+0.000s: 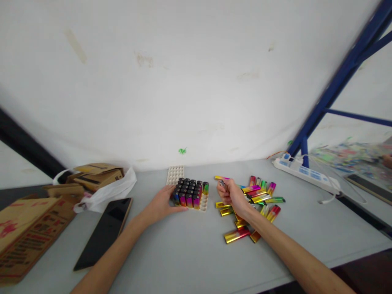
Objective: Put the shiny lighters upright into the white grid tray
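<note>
Upright lighters (188, 192) with black tops and shiny coloured bodies stand packed in rows in a white tray with holes (203, 204). My left hand (161, 203) is wrapped round the left side of this block, its thumb along the front and its fingers partly hidden behind. One green and yellow lighter (206, 188) stands in the right-hand column, beside open holes. Just right of the tray, my right hand (234, 198) is closed on a lighter (222, 185), whose top end shows above the fingers. Under and around that hand lies a loose pile of metallic lighters (259, 196).
Another white holed tray (175, 173) lies behind the block. At left are a black phone-like slab (104, 232), a white plastic bag (105, 192) and cardboard boxes (33, 228). A power strip (306, 173) with cables lies at right by a blue metal frame (324, 94).
</note>
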Motion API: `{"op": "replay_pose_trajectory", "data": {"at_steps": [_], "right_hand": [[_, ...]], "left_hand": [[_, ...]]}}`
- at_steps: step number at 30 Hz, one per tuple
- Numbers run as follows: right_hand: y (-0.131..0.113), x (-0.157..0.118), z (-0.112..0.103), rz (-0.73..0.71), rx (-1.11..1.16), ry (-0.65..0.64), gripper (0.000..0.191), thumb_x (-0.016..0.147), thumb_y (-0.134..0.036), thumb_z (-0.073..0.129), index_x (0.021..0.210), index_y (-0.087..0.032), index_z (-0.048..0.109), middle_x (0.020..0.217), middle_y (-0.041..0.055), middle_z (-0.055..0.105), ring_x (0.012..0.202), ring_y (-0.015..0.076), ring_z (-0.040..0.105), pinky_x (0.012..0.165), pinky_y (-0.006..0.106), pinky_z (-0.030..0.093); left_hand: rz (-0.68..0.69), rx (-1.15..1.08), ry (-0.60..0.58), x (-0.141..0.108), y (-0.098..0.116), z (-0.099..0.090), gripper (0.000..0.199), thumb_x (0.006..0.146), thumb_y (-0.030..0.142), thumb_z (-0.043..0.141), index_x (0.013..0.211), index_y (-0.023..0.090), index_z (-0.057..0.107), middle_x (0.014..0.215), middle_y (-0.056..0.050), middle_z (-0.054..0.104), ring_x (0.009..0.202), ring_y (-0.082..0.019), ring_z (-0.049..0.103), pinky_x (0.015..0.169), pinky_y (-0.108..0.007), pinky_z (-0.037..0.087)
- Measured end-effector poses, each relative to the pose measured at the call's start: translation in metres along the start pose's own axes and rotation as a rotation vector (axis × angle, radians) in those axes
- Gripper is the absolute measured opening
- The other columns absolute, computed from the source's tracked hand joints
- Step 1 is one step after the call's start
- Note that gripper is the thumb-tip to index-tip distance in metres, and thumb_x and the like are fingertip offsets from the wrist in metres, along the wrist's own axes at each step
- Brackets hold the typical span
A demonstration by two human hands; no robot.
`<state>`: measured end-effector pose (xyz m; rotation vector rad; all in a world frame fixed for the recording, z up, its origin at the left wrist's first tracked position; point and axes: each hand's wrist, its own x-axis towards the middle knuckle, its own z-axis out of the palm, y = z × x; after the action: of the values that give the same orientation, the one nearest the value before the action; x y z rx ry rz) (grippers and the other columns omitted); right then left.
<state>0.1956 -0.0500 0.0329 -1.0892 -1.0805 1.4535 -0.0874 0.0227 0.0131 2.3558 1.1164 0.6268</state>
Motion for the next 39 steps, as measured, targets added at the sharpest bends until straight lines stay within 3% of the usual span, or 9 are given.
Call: {"op": "replay_pose_trajectory", "data": {"at_steps": [4, 9, 13, 18, 24, 30, 34, 39], "right_hand": [[-0.002, 0.002, 0.002, -0.007, 0.012, 0.017, 0.046, 0.087, -0.066, 0.051, 0.070, -0.023, 0.046, 0.062, -0.0080, 0.021, 0.053, 0.0106, 0.010, 0.048, 0.024, 0.011], [-0.005, 0.002, 0.002, -0.163, -0.056, -0.024, 0.056, 0.087, -0.076, 0.054, 0.100, -0.022, 0.065, 0.071, -0.0042, 0.038, 0.058, 0.0130, 0.033, 0.054, 0.026, 0.028], [-0.010, -0.004, 0.001, -0.344, -0.411, -0.026, 0.043, 0.096, -0.062, 0.054, 0.090, -0.022, 0.065, 0.077, -0.0003, 0.050, 0.072, 0.0169, 0.047, 0.068, 0.029, 0.040], [-0.007, -0.007, -0.001, -0.561, -0.795, 0.034, 0.032, 0.097, -0.051, 0.061, 0.085, -0.022, 0.068, 0.083, 0.0051, 0.065, 0.081, 0.0223, 0.058, 0.080, 0.036, 0.045], [0.006, -0.001, -0.004, -0.562, -0.838, 0.113, 0.025, 0.099, -0.048, 0.060, 0.098, -0.025, 0.071, 0.087, 0.0074, 0.074, 0.081, 0.0268, 0.067, 0.080, 0.039, 0.049], [0.008, -0.001, -0.006, -0.591, -1.119, 0.027, 0.027, 0.105, -0.044, 0.051, 0.102, -0.024, 0.069, 0.091, 0.0095, 0.072, 0.083, 0.0265, 0.065, 0.079, 0.038, 0.048], [0.006, 0.000, -0.004, -0.613, -1.182, 0.032, 0.024, 0.104, -0.042, 0.056, 0.097, -0.024, 0.069, 0.086, 0.0090, 0.070, 0.081, 0.0255, 0.064, 0.080, 0.037, 0.046], [0.003, 0.003, -0.007, -0.579, -1.379, 0.056, 0.033, 0.102, -0.044, 0.061, 0.079, -0.022, 0.068, 0.076, 0.0076, 0.069, 0.076, 0.0235, 0.066, 0.083, 0.037, 0.046]], "left_hand": [[0.003, -0.010, 0.004, 0.000, 0.000, 0.000, 0.070, 0.068, 0.054, 0.087, 0.126, 0.019, 0.069, 0.134, -0.012, 0.070, 0.123, -0.035, 0.065, 0.113, -0.047, 0.047], [0.028, -0.001, 0.002, 0.000, -0.001, 0.000, 0.072, 0.069, 0.053, 0.086, 0.130, 0.019, 0.067, 0.138, -0.012, 0.068, 0.128, -0.036, 0.062, 0.116, -0.046, 0.045], [0.036, 0.016, -0.003, -0.001, 0.000, 0.000, 0.070, 0.071, 0.051, 0.086, 0.129, 0.016, 0.067, 0.137, -0.013, 0.068, 0.127, -0.036, 0.063, 0.115, -0.046, 0.046], [0.012, -0.004, 0.011, 0.000, 0.001, 0.001, 0.072, 0.067, 0.051, 0.088, 0.128, 0.018, 0.068, 0.136, -0.013, 0.070, 0.126, -0.035, 0.064, 0.115, -0.047, 0.046], [0.016, -0.005, -0.005, 0.001, 0.000, 0.000, 0.074, 0.069, 0.054, 0.086, 0.131, 0.017, 0.067, 0.139, -0.014, 0.067, 0.128, -0.035, 0.062, 0.116, -0.047, 0.044], [0.028, 0.013, 0.007, 0.001, -0.004, 0.003, 0.073, 0.068, 0.054, 0.086, 0.129, 0.017, 0.068, 0.136, -0.014, 0.069, 0.126, -0.036, 0.064, 0.114, -0.047, 0.047], [0.032, 0.012, 0.022, 0.000, -0.005, 0.003, 0.074, 0.068, 0.054, 0.087, 0.129, 0.018, 0.068, 0.136, -0.013, 0.069, 0.126, -0.036, 0.064, 0.114, -0.048, 0.047], [0.043, 0.005, 0.001, 0.001, -0.004, 0.001, 0.072, 0.069, 0.054, 0.086, 0.128, 0.017, 0.069, 0.137, -0.013, 0.069, 0.127, -0.035, 0.063, 0.115, -0.045, 0.046]]}}
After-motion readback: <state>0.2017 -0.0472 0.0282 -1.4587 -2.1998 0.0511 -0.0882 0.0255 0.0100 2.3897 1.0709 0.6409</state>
